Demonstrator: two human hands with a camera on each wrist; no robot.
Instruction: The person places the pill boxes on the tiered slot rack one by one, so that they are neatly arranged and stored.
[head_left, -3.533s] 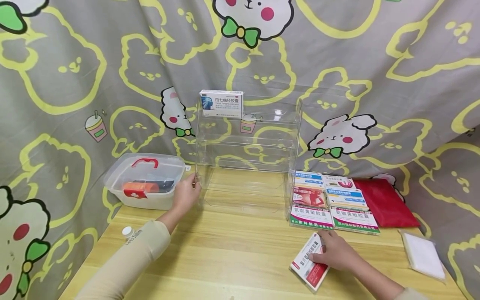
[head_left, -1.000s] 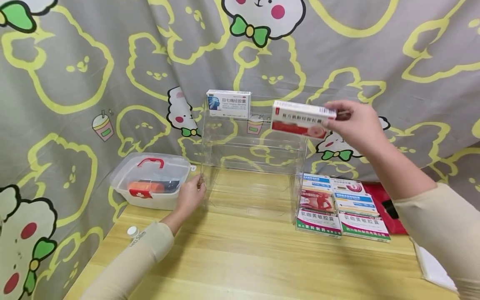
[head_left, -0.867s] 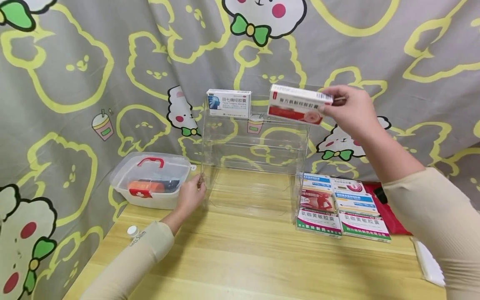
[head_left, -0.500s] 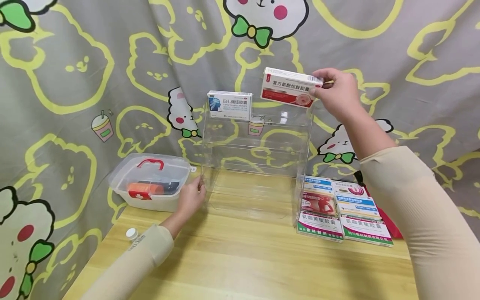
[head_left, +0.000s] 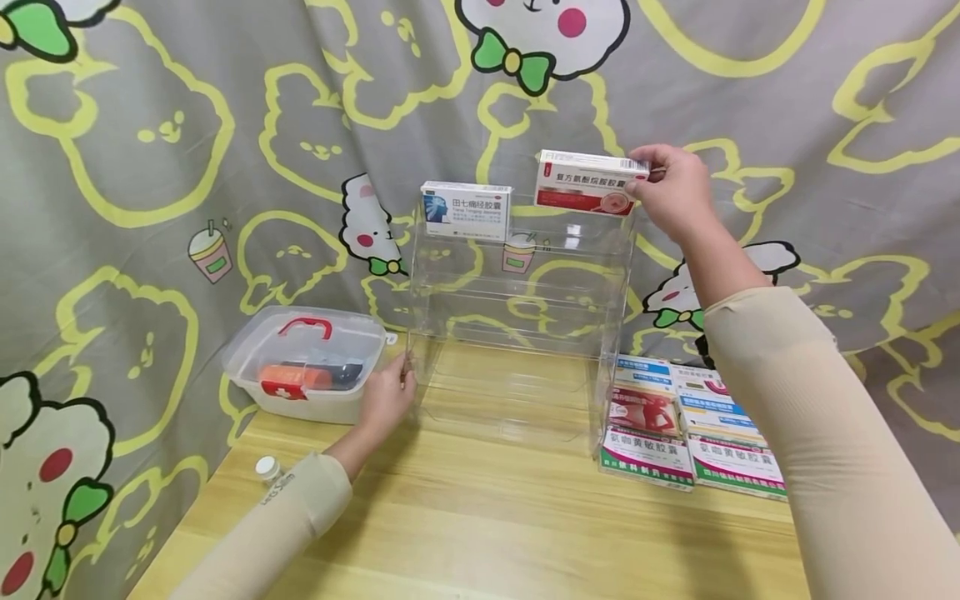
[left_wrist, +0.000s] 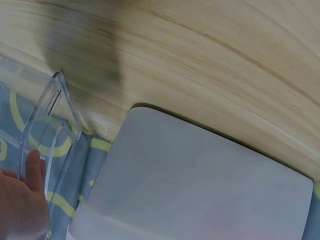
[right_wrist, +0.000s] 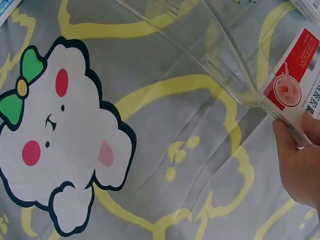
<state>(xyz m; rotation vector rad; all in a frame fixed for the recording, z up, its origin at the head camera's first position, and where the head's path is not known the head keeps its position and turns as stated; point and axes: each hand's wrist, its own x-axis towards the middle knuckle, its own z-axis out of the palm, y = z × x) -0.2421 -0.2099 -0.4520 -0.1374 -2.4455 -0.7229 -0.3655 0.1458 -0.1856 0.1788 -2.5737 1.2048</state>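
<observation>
A clear acrylic tiered display rack (head_left: 573, 235) stands upright at the back of the table. My left hand (head_left: 386, 393) holds its left side panel; in the left wrist view the fingers lie around the panel's clear edge (left_wrist: 62, 100). My right hand (head_left: 675, 190) pinches the right end of a red-and-white medicine box (head_left: 585, 182) at the right of the rack's top tier. In the right wrist view that medicine box (right_wrist: 300, 65) sits by the rack's corner; whether it rests on the tier I cannot tell. A white-and-blue medicine box (head_left: 467, 210) stands at the top tier's left.
Several medicine boxes (head_left: 647, 454) lie in two columns right of the rack, partly behind my right sleeve. A translucent first-aid case (head_left: 300, 407) with a red handle stands at the left. A small white-capped bottle (head_left: 267, 468) is near my left forearm. A patterned curtain (head_left: 300, 108) hangs behind.
My right hand has lifted the red-and-white medicine box from the table to the rack's top, and over the last half second lowered it slightly. My left hand has stayed on the rack.
</observation>
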